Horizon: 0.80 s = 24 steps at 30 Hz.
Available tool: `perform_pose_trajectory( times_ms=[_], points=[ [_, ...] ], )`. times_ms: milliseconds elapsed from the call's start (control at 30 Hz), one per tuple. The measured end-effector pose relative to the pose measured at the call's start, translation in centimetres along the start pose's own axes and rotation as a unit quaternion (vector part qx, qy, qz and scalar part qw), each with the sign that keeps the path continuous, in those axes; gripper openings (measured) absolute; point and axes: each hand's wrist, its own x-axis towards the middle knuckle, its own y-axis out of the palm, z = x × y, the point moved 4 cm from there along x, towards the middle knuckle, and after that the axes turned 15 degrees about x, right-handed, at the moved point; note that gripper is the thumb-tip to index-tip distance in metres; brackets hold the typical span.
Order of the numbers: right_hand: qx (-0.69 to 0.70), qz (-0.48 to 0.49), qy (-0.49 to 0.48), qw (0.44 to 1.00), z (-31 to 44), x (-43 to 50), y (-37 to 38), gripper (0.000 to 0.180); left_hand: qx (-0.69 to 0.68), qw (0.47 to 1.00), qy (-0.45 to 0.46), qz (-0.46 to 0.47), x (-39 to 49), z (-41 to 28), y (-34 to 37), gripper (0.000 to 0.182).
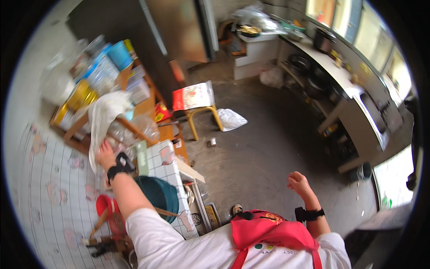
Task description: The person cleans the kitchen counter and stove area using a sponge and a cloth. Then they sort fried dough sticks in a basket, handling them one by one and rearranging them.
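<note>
My left hand [106, 155] reaches out to the left and touches the lower part of a white cloth [106, 107], which hangs over the wooden shelf rack [132, 129]. Whether its fingers close on the cloth cannot be made out. Just right of that hand, clear plastic bags [144, 126] and a pale green container [142, 158] lie together. A dark teal bucket [161, 196] stands on the tiled-pattern table near my left forearm. My right hand [298, 181] hangs over the floor with its fingers curled, and nothing shows in it.
A stool [201, 116] bears a red and white packet, beside a white plastic bag [231, 119] on the floor. A small jar [212, 142] lies nearby. A counter [331, 60] with a sink runs along the right. Knives and a red holder [108, 205] are at lower left.
</note>
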Motion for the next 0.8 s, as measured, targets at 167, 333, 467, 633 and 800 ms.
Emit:
perform_pose_trajectory(
  times_ms=[167, 333, 467, 633, 800],
  points=[
    [-0.097, 0.022, -0.040, 0.994, 0.0, 0.7, -0.2, 0.020, 0.197, 0.959, -0.056, -0.196, -3.4, 6.6, -1.5, 0.048],
    [-0.185, 0.062, -0.077, 0.978, 1.9, 0.1, -3.3, 0.028, 0.203, 0.908, -0.188, -0.316, -7.8, 13.8, 6.2, 0.052],
    [-0.142, 0.000, -0.066, 0.988, 2.1, -0.9, -10.5, 0.030, 0.236, 0.930, -0.216, -0.179, -10.4, 16.7, 15.7, 0.055],
    [-0.074, -0.105, -0.063, 0.990, -1.5, -3.5, -20.5, 0.029, 0.336, 0.934, -0.119, 0.002, -16.6, 19.4, 28.9, 0.055],
    [0.000, -0.146, 0.025, 0.989, -6.3, -7.1, -26.7, 0.025, 0.373, 0.909, -0.119, 0.143, -25.3, 23.7, 39.1, 0.054]
  ],
)
